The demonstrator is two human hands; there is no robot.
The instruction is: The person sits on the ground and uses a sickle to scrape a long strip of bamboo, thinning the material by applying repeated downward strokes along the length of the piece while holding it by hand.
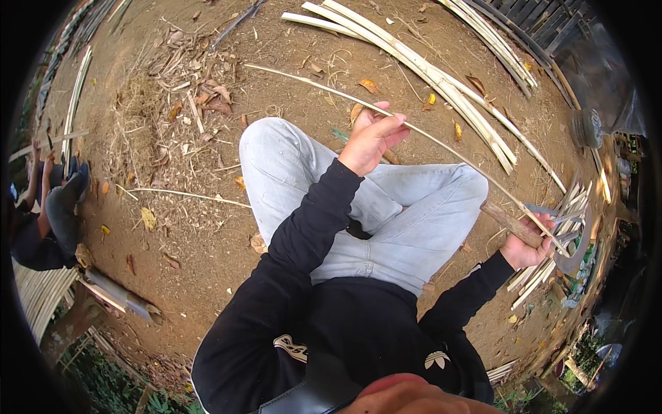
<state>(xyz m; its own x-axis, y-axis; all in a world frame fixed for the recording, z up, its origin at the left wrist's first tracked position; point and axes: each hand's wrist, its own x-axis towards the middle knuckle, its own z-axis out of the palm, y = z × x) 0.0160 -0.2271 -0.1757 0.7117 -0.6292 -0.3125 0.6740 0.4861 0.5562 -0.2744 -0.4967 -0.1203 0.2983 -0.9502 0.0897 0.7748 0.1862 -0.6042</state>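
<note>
Person sitting cross-legged on bare reddish-brown dirt ground point(207, 228), outdoors, light grey jeans and black long sleeves. Left hand point(372, 134) is up over the knee w/ its grip closed around a long thin pale bamboo strip point(441, 141); the strip runs from upper left, through that hand, down to the right hand. Right hand point(527, 245) has its grip wrapped tight on the rough brown wooden handle of a curved-blade knife point(514, 224), and the grey blade hooks down and right past the fist. The strip crosses right at the handle/blade end; looks like it's touching there but can't tell exactly where it meets the edge.

Surface: packed dirt, lots of dry leaves, shavings and bamboo scraps, thickest in the upper left. A bundle of long split pale bamboo slats point(420, 69) lies diagonally on the ground beyond the knees, well apart from the hands. More short pale bamboo strips point(552, 255) are piled just beside the right hand. Dark slatted fence point(545, 24) at upper right.

Far left, another seated person point(48, 207) in dark clothes, w/ stacked pale bamboo slats point(38, 293) below them. Green plants point(103, 379) along the bottom left rim.
</note>
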